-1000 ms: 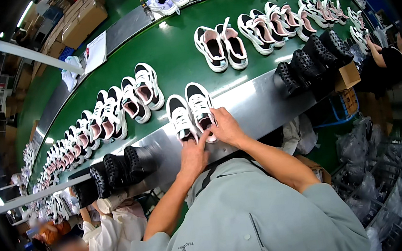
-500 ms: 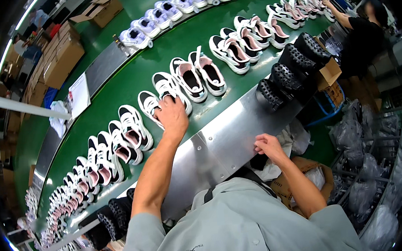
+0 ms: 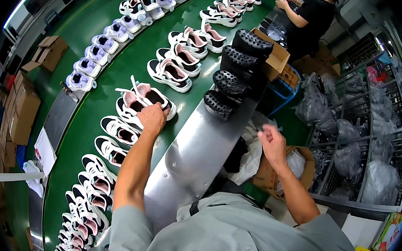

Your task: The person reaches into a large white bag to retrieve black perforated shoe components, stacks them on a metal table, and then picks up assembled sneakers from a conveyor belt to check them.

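My left hand (image 3: 154,118) reaches over the green conveyor belt, its fingers closed round the heel of a white, black and pink sneaker (image 3: 164,100). The tongue of that shoe stands up, and its mate (image 3: 130,105) lies close on the left, also with a raised tongue. Nearer me on the belt are two more white and black sneakers (image 3: 118,130). My right hand (image 3: 273,143) hovers beyond the metal ledge, above a white plastic bag (image 3: 252,161). Its fingers are curled together and slightly blurred; whether anything small is between them cannot be seen.
Black studded shoe forms (image 3: 235,77) line the metal ledge (image 3: 189,150). Lilac sneakers (image 3: 94,53) stand along the far rail. A cardboard box (image 3: 265,175) and a rack of plastic bags (image 3: 349,158) are at my right. A co-worker (image 3: 313,17) holds a shoe at the far right.
My view has turned to the right. My left hand has left one sneaker's opening and moved to the heel of a sneaker in the pair with raised tongues. My right hand stays curled.
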Tool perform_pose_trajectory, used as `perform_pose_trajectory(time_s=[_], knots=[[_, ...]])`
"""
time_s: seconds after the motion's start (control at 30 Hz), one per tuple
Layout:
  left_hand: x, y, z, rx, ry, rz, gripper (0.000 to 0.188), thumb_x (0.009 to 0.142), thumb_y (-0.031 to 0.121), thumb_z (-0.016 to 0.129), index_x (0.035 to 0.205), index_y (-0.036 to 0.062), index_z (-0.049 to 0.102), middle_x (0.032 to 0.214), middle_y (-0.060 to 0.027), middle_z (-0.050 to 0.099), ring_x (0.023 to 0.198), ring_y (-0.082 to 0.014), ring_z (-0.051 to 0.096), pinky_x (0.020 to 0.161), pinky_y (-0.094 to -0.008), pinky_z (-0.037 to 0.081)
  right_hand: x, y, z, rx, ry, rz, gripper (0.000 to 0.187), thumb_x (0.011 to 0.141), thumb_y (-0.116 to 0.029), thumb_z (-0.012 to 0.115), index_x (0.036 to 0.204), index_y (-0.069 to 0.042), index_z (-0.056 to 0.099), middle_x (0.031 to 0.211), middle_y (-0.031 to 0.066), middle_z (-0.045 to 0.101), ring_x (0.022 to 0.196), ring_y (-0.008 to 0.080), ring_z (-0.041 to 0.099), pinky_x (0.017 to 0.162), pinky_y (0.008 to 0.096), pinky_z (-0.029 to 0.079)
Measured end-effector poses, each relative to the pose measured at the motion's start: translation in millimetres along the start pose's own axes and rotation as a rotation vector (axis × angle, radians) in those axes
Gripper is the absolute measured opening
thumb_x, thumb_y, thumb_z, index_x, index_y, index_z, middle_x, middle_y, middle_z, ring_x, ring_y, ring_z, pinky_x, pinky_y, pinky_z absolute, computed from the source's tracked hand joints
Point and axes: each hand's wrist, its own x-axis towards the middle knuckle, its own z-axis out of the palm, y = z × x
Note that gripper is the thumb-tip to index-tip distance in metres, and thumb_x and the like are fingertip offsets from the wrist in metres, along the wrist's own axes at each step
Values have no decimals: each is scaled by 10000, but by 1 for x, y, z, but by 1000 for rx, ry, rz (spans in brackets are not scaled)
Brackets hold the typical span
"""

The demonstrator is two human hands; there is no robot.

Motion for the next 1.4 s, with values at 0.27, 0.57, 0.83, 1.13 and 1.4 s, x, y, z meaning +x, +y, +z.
perform_pose_trajectory(time_s=[0.27, 0.57, 0.83, 1.13, 1.4], knots=[[-174, 80, -13, 55, 144, 153, 345, 733, 397, 792, 837, 106, 638, 725, -111, 663, 707, -290, 629, 649, -456, 444, 97, -64, 2, -482, 153, -552, 595, 848, -373, 746, 1292, -21, 564, 993, 138, 561, 931, 324, 561, 769, 426, 501], [-261, 100, -9, -118, -193, 1, 426, 814, 339, 743, 1100, 47, 623, 911, -202, 674, 845, -369, 636, 653, -491, 516, 126, -60, 27, -699, 92, -676, 536, 826, -470, 739, 1129, -48, 605, 926, 105, 558, 870, 291, 576, 671, 405, 526], [-212, 78, -77, -397, 329, -40, 827, 693, 222, 868, 1402, 49, 478, 1306, -207, 510, 1167, -414, 516, 961, -469, 460, 92, -102, -5, -434, 41, -905, 307, 830, -330, 743, 867, -65, 593, 842, 112, 580, 801, 322, 599, 640, 438, 501], [-199, 96, -96, -720, -423, 562, 550, 808, 394, 779, 1176, 12, 637, 998, -218, 672, 951, -404, 645, 783, -455, 516, -1, -96, -10, -210, -866, -1000, 386, 876, -361, 709, 1020, -20, 601, 875, 146, 603, 819, 343, 633, 702, 434, 514], [-180, 67, -48, -497, 295, 134, 638, 707, 245, 867, 1213, -30, 596, 1024, -219, 632, 945, -409, 609, 833, -455, 509, -16, -70, 5, -279, -944, -574, 423, 933, -421, 612, 887, -2, 640, 842, 244, 665, 820, 464, 639, 722, 529, 509]])
